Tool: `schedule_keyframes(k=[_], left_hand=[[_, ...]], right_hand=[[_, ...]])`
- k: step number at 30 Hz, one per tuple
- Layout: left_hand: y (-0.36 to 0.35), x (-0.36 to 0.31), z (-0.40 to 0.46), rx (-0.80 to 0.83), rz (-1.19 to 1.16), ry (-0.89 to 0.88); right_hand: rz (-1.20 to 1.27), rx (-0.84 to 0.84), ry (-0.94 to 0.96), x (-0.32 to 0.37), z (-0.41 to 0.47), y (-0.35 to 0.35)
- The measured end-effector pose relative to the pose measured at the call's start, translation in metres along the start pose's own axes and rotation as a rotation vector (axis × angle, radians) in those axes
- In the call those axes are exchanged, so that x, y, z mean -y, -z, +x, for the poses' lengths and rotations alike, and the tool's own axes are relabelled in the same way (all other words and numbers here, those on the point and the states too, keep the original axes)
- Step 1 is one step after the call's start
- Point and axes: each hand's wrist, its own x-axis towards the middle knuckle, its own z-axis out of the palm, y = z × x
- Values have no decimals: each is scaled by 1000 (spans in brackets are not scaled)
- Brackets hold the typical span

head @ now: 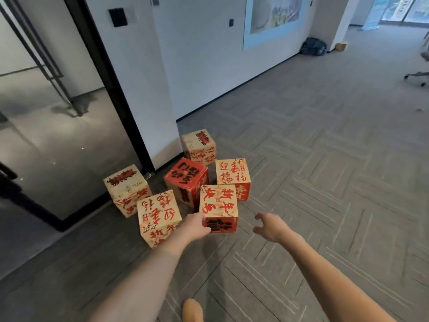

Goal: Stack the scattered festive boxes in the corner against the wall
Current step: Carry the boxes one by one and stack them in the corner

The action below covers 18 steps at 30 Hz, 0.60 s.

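Several festive boxes, cream or red with red and black calligraphy, lie scattered on the grey carpet near a wall corner [162,145]. The nearest box [219,204] has a cream top and a red front. My left hand [193,225] touches its left front edge, fingers against the side. My right hand [269,226] hovers open a little to the right of that box, fingers curled, apart from it. A red box [185,180] sits in the middle, cream boxes around it: the far box [198,146], the right box [233,176], the left box [126,189], the near-left box [159,214].
A glass door with a black frame [116,89] stands on the left beside the white wall. Open carpet stretches to the right. A dark bag [313,46] lies by the far wall, an office chair base [417,76] at the right edge. My foot [192,310] shows at the bottom.
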Motion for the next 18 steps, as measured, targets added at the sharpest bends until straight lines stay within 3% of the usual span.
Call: schedule_keyframes(k=[5, 11, 18], left_hand=[[16, 22, 102, 30, -82, 42], [30, 50, 242, 83, -160, 113], [-12, 83, 356, 165, -277, 272]], right_hand=[[-94, 53, 12, 18, 105, 5], [-32, 98, -104, 34, 235, 1], [86, 226, -211, 18, 350, -44]])
